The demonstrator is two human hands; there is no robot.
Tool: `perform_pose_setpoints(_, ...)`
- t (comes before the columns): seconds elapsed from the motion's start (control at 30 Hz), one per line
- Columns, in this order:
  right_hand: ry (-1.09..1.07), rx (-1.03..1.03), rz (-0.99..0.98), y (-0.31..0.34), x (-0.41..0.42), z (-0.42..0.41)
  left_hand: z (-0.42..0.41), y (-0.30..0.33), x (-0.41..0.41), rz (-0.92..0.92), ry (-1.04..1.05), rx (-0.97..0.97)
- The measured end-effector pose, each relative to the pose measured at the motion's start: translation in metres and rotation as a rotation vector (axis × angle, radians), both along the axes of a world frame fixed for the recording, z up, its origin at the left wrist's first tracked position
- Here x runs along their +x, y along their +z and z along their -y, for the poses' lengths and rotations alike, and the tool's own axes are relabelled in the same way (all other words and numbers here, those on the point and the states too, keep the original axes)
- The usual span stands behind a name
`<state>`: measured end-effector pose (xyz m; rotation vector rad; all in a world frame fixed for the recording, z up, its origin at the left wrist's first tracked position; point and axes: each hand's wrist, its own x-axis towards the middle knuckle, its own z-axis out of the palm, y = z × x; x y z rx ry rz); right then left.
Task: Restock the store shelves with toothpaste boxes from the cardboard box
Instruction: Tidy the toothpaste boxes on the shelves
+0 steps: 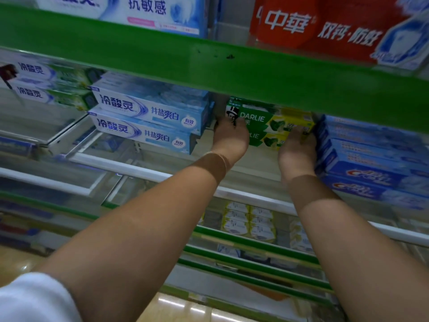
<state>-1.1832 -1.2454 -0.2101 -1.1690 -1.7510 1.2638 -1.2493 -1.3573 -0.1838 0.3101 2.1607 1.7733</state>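
Head view, left to right from the green Darlie boxes [267, 123]: two pale-blue cartons [148, 119] are stacked to their left on the white shelf [144, 169]. Left hand [231, 137] curls its fingers round the Darlie stack's left end; right hand [298, 148] grips its right end, touching the blue Crest boxes [371, 177]. Above hangs a glossy green shelf edge [209, 70]. Every carton is a long rectangular box.

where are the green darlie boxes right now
In the head view, the Darlie boxes sit stacked on the middle shelf, right of centre, between the light blue boxes and the Crest boxes, with the left hand and right hand at their ends.
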Motion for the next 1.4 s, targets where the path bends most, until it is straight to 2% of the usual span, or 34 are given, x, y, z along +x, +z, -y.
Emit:
perform_pose_setpoints(0.13, 0.001, -0.008, 0.025, 0.004, 0.011, 0.013, 0.012, 0.003, 0.009, 0.053, -0.011, -0.085)
perform_pose_setpoints(0.27, -0.028, -0.037, 0.041, 0.008, 0.019, 0.034, 0.032, 0.006, 0.019, 0.046, -0.112, -0.185)
perform_pose_setpoints(0.4, 0.071, -0.006, 0.002, 0.012, 0.015, 0.069, 0.067, 0.013, 0.021, -0.069, -0.132, -0.162)
perform_pose_setpoints(0.47, 0.114, -0.013, -0.036, 0.019, 0.006, 0.086, 0.084, 0.022, 0.013, -0.116, -0.084, -0.124)
perform_pose_setpoints(0.57, 0.165, -0.052, -0.080, 0.032, -0.012, 0.110, 0.109, 0.041, -0.005, -0.135, -0.041, 0.042)
perform_pose_setpoints(0.67, 0.196, -0.070, -0.127, 0.042, -0.030, 0.130, 0.131, 0.060, -0.024, -0.037, -0.031, 0.271)
perform_pose_setpoints(0.83, 0.240, -0.139, -0.228, 0.040, -0.057, 0.153, 0.191, 0.061, -0.057, -0.317, 0.126, 0.345)
perform_pose_setpoints(0.93, 0.265, -0.239, -0.275, 0.040, -0.072, 0.167, 0.219, 0.051, -0.097, -0.373, 0.313, 0.260)
perform_pose_setpoints(1.0, 0.247, -0.309, -0.318, 0.030, -0.090, 0.164, 0.237, 0.039, -0.123, -0.340, 0.316, 0.213)
perform_pose_setpoints(1.1, 0.258, -0.426, -0.337, -0.002, -0.121, 0.136, 0.255, 0.015, -0.157, -0.263, 0.173, 0.189)
perform_pose_setpoints(1.17, 0.317, -0.444, -0.358, 0.011, -0.111, 0.154, 0.256, 0.002, -0.172, -0.179, 0.078, 0.203)
perform_pose_setpoints(1.3, 0.359, -0.423, -0.444, 0.011, -0.107, 0.162, 0.245, -0.004, -0.183, 0.026, -0.034, 0.347)
perform_pose_setpoints(1.4, 0.361, -0.450, -0.497, 0.004, -0.117, 0.157, 0.235, -0.012, -0.195, 0.152, -0.074, 0.382)
